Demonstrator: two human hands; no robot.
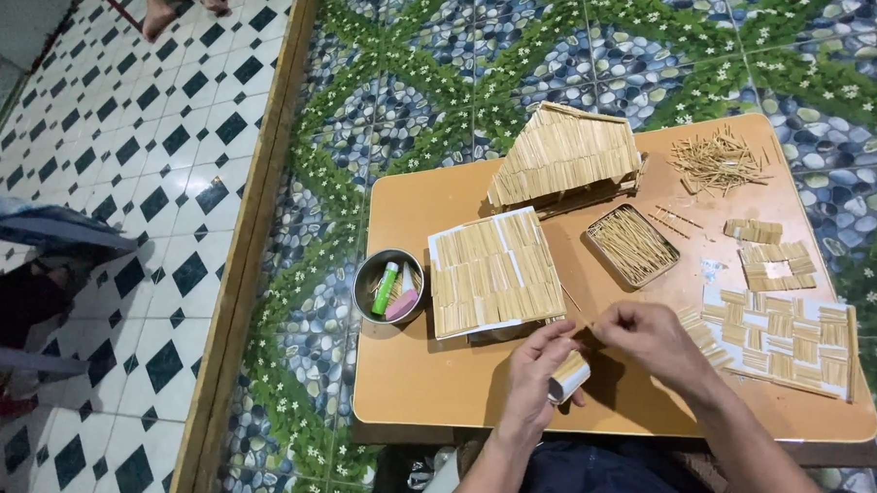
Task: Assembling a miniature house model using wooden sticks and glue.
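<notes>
My left hand (539, 372) grips a small white card piece (570, 376) partly covered with short wooden sticks, held just above the near edge of a low tan table (424, 382). My right hand (649, 336) pinches a thin stick between thumb and forefinger beside that piece. Right behind my hands lies a white panel tiled with stick rows (494, 271). Farther back stands a stick-covered model roof (564, 159).
A round metal bowl (389, 286) with a green tube and a pink item sits left of the panel. A metal tray of sticks (633, 245), a loose stick pile (718, 161) and a tiled sheet (780, 331) occupy the right side. Someone's bare feet (180, 2) show at top left.
</notes>
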